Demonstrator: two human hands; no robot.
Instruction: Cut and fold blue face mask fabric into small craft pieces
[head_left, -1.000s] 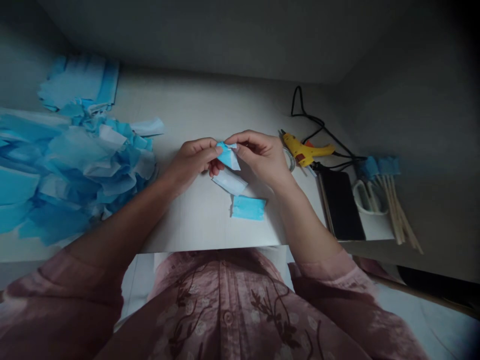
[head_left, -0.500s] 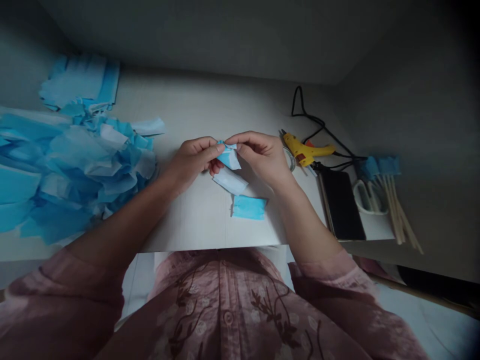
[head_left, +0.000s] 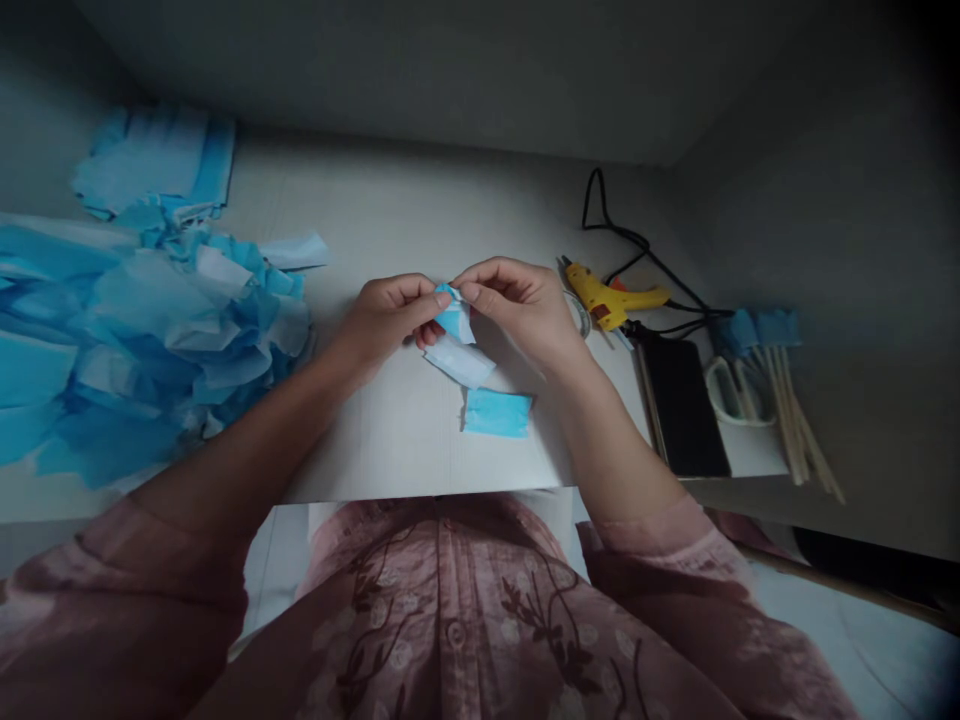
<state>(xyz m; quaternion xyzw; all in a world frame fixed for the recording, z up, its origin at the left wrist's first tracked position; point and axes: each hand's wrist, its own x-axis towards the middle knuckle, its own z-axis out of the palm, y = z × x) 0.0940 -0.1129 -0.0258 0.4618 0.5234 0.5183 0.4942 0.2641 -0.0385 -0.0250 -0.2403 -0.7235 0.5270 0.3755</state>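
Between my two hands is a small folded piece of blue-and-white fabric [head_left: 456, 322], thin like face-mask cloth. My left hand [head_left: 391, 315] pinches its left side between thumb and fingers. My right hand [head_left: 525, 300] is closed at its upper right edge, thumb against fingertips. Just below on the table lie a pale strip [head_left: 459, 361] of the same cloth and a flat blue rectangle [head_left: 496, 413]. The exact fold under my fingertips is hidden.
A heap of blue and white cloth pieces [head_left: 172, 330] covers the left side, with a stack [head_left: 161, 160] behind. On the right are a yellow glue gun [head_left: 611, 298] with black cord, a dark phone [head_left: 682, 405], scissors [head_left: 741, 392] and blue-topped wooden sticks [head_left: 787, 400].
My right fingers have shifted slightly left along the top of the cloth. Its lower flap now hangs straighter and narrower. The pieces on the table have stayed put.
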